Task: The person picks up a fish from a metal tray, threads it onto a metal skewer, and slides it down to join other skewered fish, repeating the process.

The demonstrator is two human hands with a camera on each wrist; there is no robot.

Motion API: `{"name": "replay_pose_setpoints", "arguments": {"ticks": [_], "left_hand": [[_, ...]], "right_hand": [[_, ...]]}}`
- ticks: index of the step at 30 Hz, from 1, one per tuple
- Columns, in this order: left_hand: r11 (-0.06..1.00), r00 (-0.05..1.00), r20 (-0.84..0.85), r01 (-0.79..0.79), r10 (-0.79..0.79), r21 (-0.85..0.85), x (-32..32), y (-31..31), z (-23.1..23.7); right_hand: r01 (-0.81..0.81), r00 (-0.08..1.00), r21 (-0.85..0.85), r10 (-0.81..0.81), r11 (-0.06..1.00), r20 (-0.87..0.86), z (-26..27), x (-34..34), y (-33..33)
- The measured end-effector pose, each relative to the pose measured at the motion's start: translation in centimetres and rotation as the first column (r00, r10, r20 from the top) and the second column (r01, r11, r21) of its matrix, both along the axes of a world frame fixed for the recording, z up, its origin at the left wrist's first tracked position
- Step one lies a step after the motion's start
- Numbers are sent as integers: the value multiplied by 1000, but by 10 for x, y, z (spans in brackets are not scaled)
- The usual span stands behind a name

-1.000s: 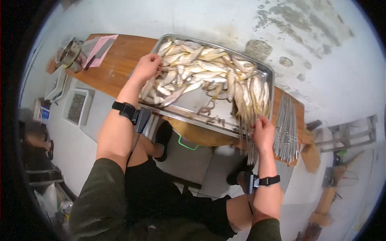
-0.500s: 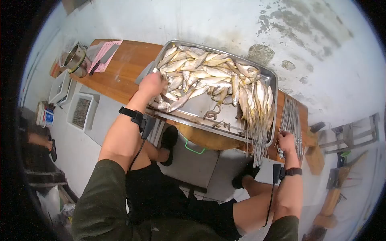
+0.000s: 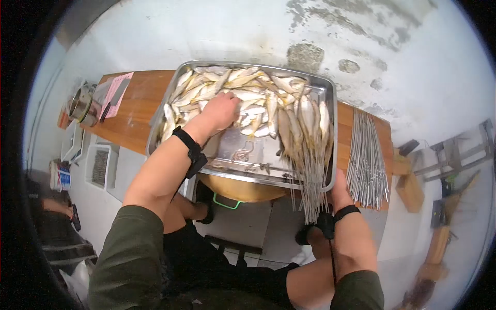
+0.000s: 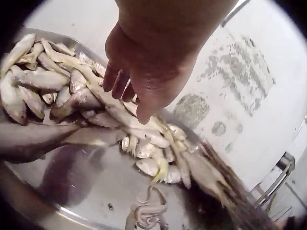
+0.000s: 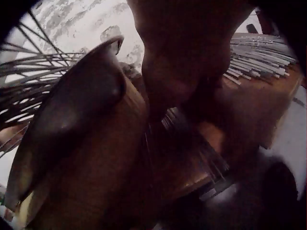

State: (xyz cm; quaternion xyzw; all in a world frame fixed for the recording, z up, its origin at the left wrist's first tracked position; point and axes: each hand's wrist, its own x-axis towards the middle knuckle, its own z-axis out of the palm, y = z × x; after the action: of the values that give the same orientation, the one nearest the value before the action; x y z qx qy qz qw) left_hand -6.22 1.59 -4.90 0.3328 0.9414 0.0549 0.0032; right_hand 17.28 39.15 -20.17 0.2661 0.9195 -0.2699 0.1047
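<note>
My left hand (image 3: 221, 111) is over the middle of the fish pile (image 3: 240, 80), palm down. In the left wrist view its fingers (image 4: 120, 81) hang loosely bent, and the thumb overlaps a long pale fish (image 4: 115, 106). The fish lie in a shallow metal tray (image 3: 248, 178). At the tray's front right corner is my right hand (image 3: 340, 188), its fingers hidden beside the rim; I cannot tell whether they grip it. Skewered fish (image 3: 305, 116) lie at the tray's right side, their thin metal skewers (image 3: 312, 201) sticking out over the front rim.
A bundle of loose skewers (image 3: 368, 160) lies on the wooden table (image 3: 142, 106), right of the tray. A knife (image 3: 114, 98) rests on pink paper at the left, near a metal pot (image 3: 82, 106). Below the tray's front edge is a round basin (image 3: 243, 190) with a green handle.
My left hand has moved from the tray's left edge rightward to mid-pile. From beside the skewered fish, my right hand went to the loose skewers, then back to the tray's corner. The head view has shifted.
</note>
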Motion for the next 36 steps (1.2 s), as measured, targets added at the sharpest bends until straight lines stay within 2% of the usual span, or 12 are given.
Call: {"name": "replay_pose_setpoints", "arguments": {"ticks": [5,9,11,15,18,21,24,27,30,32,34,36], "left_hand": [[994,994,13,105,-105,-6,-19,0,-3],[989,992,58,114,-109,-91,-19,6,11],[986,991,72,122,-114,-114,-20,9,11],[979,993,77,106,-94,-173,-25,8,6],[994,999,24,23,-21,-107,-24,7,4],[996,994,78,-70,74,-51,-19,4,8],[999,982,185,-35,28,34,-8,-13,25],[979,977,-62,203,-204,-29,-7,-45,13],[992,984,-129,123,-122,-2,6,-59,8],[975,966,-137,-216,220,46,16,-58,5],[952,946,-107,-305,307,31,23,-60,8],[884,856,222,-452,467,-118,28,-57,15]], "right_hand": [[28,1000,-107,-28,994,10,-49,-8,22],[-113,994,75,113,991,1,-54,-13,29],[36,987,-208,-68,977,-145,-111,-12,53],[10,992,-75,-19,997,-124,-51,-8,33],[135,946,-252,-200,958,-255,-2,-9,11],[136,981,-148,-154,980,-120,8,-9,7],[190,973,-74,-197,979,-121,-5,-7,14],[142,936,-122,-173,982,-306,5,-3,8],[161,929,-191,-213,968,-301,11,-4,7],[186,933,-168,-228,968,-280,33,-5,-2],[259,927,-121,-282,958,-247,52,-8,-11],[265,940,-76,-275,961,-201,38,-12,-2]]}}
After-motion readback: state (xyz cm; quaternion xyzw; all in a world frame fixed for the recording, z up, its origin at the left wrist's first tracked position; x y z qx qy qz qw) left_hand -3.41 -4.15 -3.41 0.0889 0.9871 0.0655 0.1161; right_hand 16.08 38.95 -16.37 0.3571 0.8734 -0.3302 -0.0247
